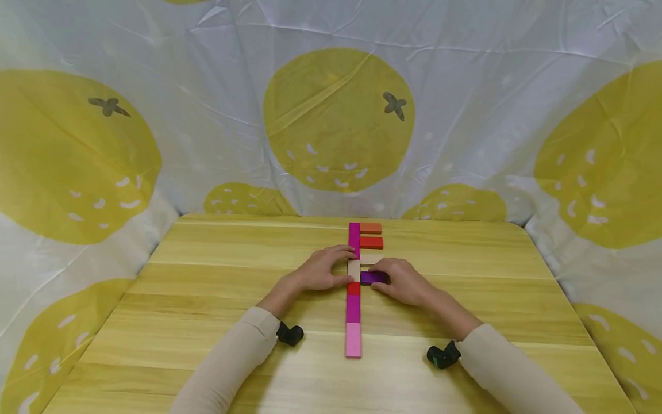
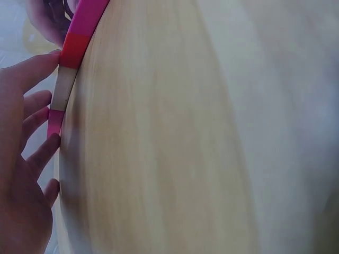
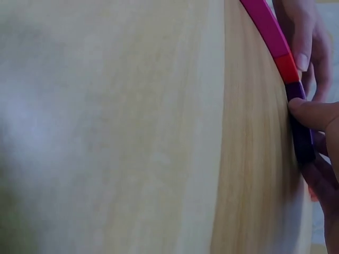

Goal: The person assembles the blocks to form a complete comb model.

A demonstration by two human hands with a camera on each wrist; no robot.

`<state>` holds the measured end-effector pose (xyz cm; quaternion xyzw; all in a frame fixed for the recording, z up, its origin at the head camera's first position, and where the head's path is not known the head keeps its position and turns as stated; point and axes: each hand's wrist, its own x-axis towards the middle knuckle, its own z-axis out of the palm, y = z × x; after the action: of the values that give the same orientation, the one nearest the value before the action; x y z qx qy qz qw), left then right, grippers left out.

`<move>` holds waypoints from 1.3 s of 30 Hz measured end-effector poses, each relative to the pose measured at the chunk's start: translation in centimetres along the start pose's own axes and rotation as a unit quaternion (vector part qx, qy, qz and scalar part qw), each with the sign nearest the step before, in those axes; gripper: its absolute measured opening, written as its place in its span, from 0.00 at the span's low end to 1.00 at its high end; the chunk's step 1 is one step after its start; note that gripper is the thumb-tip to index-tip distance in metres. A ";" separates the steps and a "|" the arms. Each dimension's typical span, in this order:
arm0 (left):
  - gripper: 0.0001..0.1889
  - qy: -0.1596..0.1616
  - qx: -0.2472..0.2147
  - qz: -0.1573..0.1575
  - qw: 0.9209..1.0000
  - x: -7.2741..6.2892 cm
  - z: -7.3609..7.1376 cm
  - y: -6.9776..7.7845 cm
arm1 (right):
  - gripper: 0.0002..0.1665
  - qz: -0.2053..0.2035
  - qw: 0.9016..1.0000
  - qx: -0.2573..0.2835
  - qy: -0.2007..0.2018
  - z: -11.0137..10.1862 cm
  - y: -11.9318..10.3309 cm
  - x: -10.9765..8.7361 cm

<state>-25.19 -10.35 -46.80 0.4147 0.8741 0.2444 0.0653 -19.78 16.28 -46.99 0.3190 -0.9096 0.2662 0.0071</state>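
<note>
A straight column of flat blocks runs away from me along the table: pink block, magenta block, red block, beige block and a magenta stretch at the far end. My left hand rests along the column's left side, thumb by the red-beige joint and fingertips on the far magenta part. On the other side my right hand pinches a purple block between thumb and fingers. The purple block lies crosswise, its left end against the column near the red block.
Farther up, an orange block, a red block and a beige block stick out rightward from the column. The wooden table ends at a curtain with yellow fruit prints. Black cameras sit at both wrists.
</note>
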 end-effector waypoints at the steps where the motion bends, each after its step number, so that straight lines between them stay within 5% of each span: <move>1: 0.31 0.002 0.001 0.001 1.000 0.0 0.1 0.0 | 0.20 -0.001 1.000 -0.003 0.003 0.1 0.0 0.0; 39: 0.19 0.016 -0.049 0.022 0.998 0.1 -0.2 0.1 | 0.18 -0.005 0.999 -0.039 0.000 -0.1 -0.5 0.0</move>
<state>-25.23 -10.26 -46.60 0.4267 0.8525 0.2946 0.0660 -19.50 16.04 -46.71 0.3230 -0.9177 0.2306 0.0208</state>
